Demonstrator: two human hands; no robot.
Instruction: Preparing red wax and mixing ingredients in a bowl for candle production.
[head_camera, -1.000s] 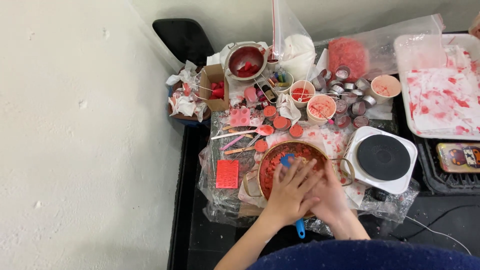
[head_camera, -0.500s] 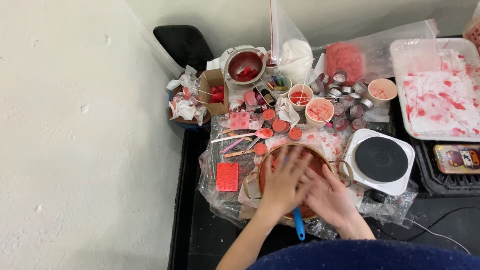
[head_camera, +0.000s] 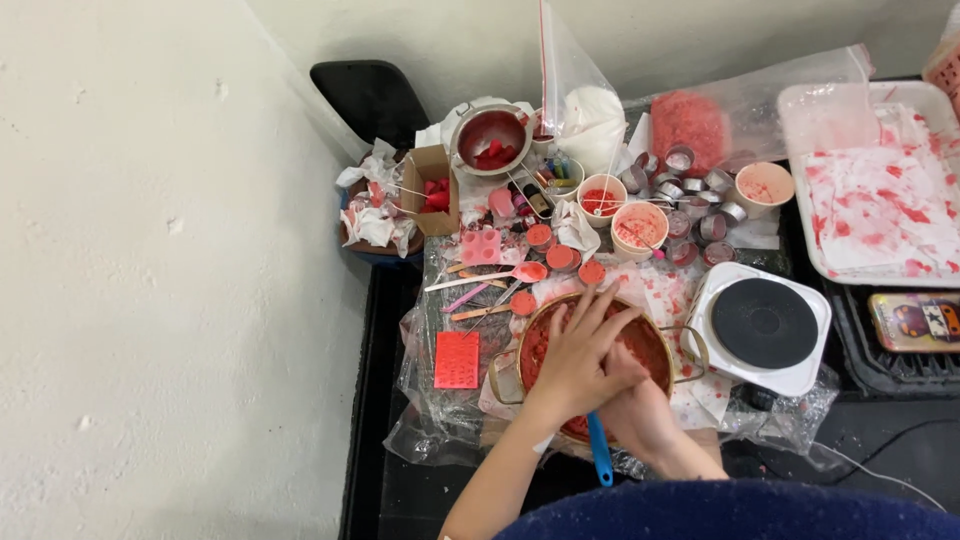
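Note:
A copper-coloured pot (head_camera: 503, 377) full of red crumbled wax sits on a plastic-covered table. My left hand (head_camera: 580, 352) lies over the pot with its fingers spread, on top of my right hand (head_camera: 637, 418). My right hand is closed at the pot's near rim. A blue tool handle (head_camera: 600, 452) sticks out toward me from under both hands, and its working end is hidden. Which hand grips it most is hard to tell; the right seems closed around it.
A white single hotplate (head_camera: 763, 325) stands right of the pot. Behind are several small tins, paper cups (head_camera: 638, 226), a metal pot of red chunks (head_camera: 490, 137), a pink mould (head_camera: 457, 359), wooden sticks, and a stained white tray (head_camera: 880, 200). A white wall lies left.
Both hands stayed over the pot, shifting slightly. My left hand's fingers have spread wider across the wax, and the blue handle still pokes out below.

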